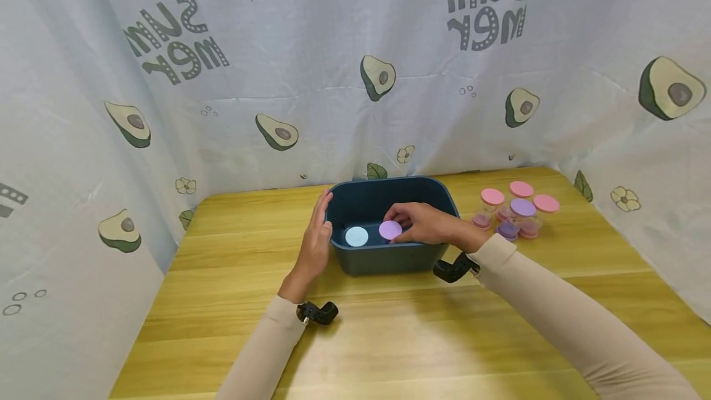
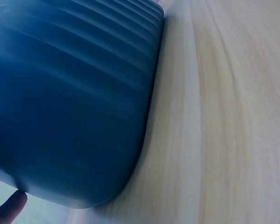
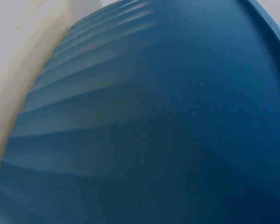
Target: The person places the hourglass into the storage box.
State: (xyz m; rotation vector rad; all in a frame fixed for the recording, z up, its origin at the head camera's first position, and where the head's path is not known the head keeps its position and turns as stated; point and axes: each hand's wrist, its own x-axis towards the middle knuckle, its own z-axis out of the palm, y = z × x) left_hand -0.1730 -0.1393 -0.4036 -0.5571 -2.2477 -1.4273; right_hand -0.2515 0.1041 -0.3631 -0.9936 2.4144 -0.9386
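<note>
A dark blue plastic bin (image 1: 397, 259) stands on the wooden table, its ribbed wall (image 2: 84, 93) filling much of both wrist views. Against its left end rests my left hand (image 1: 314, 252), fingers fairly straight, thumb at the rim. My right hand (image 1: 424, 224) reaches over the front rim and grips a small jar with a purple lid (image 1: 390, 229) inside the bin. To the left of that jar sits another with a pale blue lid (image 1: 357, 236). The jars' bodies are mostly hidden by the bin's wall. In the right wrist view the right hand is out of sight.
Right of the bin stand several small clear jars, with pink lids (image 1: 546, 204) and one purple lid (image 1: 523, 207). A patterned curtain (image 1: 328, 97) hangs behind the table (image 1: 239, 276). Black cameras are strapped to both wrists.
</note>
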